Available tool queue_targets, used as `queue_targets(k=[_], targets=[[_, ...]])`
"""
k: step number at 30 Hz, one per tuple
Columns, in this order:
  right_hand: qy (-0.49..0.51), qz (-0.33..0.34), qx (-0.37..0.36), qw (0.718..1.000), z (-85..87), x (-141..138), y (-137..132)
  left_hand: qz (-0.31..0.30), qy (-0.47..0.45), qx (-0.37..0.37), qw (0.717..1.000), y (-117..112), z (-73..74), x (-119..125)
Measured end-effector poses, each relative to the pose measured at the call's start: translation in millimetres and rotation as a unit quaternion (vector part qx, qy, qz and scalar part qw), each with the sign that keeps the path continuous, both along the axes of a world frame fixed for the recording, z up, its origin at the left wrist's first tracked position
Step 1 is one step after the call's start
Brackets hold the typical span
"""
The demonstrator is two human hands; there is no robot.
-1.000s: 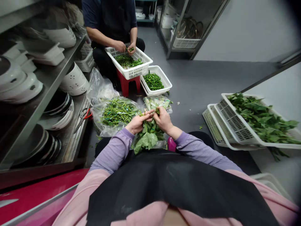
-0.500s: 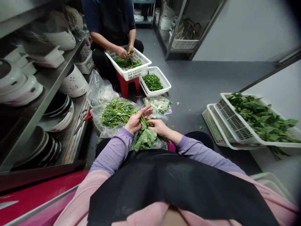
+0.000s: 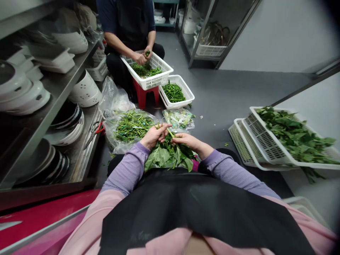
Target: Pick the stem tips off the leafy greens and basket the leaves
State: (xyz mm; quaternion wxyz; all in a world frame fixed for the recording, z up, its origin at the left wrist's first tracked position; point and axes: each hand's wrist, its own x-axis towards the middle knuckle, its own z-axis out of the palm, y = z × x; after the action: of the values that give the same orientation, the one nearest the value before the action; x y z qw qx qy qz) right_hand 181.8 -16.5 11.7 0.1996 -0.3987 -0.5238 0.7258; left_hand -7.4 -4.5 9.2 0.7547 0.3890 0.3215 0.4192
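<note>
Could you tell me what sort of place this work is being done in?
Likely a restaurant kitchen's back prep area: steel shelving stacked with white dishes, perforated baskets of picked leaves, and the left hand and right hand gripping leafy greens.

The grey floor (image 3: 225, 95) carries an open clear plastic bag of green stems (image 3: 132, 125). A smaller clear bag of greens (image 3: 178, 118) lies just beside it. Also on the floor are a low white plastic basket of green pods (image 3: 175, 92), a red plastic stool (image 3: 143, 96) and tilted, stacked white slatted baskets (image 3: 247, 145). Red-handled scissors (image 3: 93, 133) lie on the steel shelf (image 3: 77, 159).
</note>
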Motion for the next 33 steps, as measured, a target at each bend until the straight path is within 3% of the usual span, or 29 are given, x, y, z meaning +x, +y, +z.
queue_targets(k=[6, 11, 15, 18, 20, 22, 24, 27, 30, 32, 33], targets=[[0.061, -0.011, -0.094, 0.994, -1.9, -3, 3, 0.057, 0.051, 0.024, 0.997, 1, -6.3, 1], [0.047, -0.032, -0.118, 0.991, -1.1, -7, 3, 0.025, 0.095, 0.083, 0.992, 5, -11.1, -5], [-0.025, -0.054, 0.009, 0.998, -3.7, -10, 2, 0.052, 0.149, 0.135, 0.978, -5, -4.5, -1], [-0.126, -0.108, 0.147, 0.975, -11.3, -15, 5, 0.097, 0.206, 0.219, 0.949, -20, 3.3, 11], [-0.147, -0.135, 0.178, 0.963, -13.8, -20, 5, 0.116, 0.217, 0.241, 0.939, -26, 5.9, 17], [-0.103, -0.171, 0.162, 0.966, -9.9, -23, 2, 0.158, 0.199, 0.206, 0.945, -24, 4.5, 15], [-0.036, -0.188, 0.153, 0.969, -0.1, -22, -3, 0.239, 0.167, 0.128, 0.948, -11, -1.1, 2], [-0.003, -0.177, 0.201, 0.963, 14.7, -13, -8, 0.374, 0.171, -0.001, 0.912, 20, -14.5, -33], [-0.008, -0.208, 0.175, 0.962, 13.5, 0, -5, 0.424, 0.269, -0.037, 0.864, 44, -27.1, -67], [0.01, -0.236, 0.087, 0.968, 4.4, 8, -2, 0.425, 0.317, -0.055, 0.846, 49, -31.0, -76], [0.021, -0.252, 0.042, 0.967, -0.5, 11, 0, 0.412, 0.317, -0.07, 0.852, 49, -31.0, -77]])
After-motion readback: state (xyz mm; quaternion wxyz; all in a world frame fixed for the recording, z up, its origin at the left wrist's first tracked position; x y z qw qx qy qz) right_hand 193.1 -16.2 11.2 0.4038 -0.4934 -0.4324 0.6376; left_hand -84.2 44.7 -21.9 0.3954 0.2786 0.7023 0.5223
